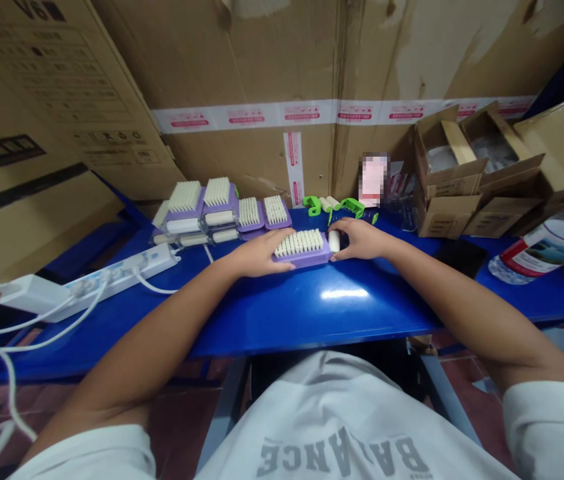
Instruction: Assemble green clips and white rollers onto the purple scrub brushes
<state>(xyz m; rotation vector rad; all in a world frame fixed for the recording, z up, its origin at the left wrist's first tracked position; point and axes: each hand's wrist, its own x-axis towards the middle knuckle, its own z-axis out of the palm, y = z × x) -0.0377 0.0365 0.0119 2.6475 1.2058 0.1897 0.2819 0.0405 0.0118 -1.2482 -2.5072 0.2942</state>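
Observation:
A purple scrub brush (307,257) with cream bristles facing up is on or just above the blue table in front of me. My left hand (262,255) grips its left end, thumb along the near side. At the brush's right end, my right hand (361,239) has thumb and fingers closed around a short white roller (334,241). Whether the roller is joined to the brush cannot be made out. Just beyond lie green plastic brackets (313,205) and a pair of pale rollers (331,203). Several purple brushes (219,195) with white rollers are stacked behind my left hand.
A white power strip (129,268) with plugged-in cables lies on the left of the blue table (272,313). Small open cardboard boxes (449,215), a dark flat object (459,257) and a large plastic bottle (545,248) stand or lie to the right. Tall cardboard (252,60) walls the back.

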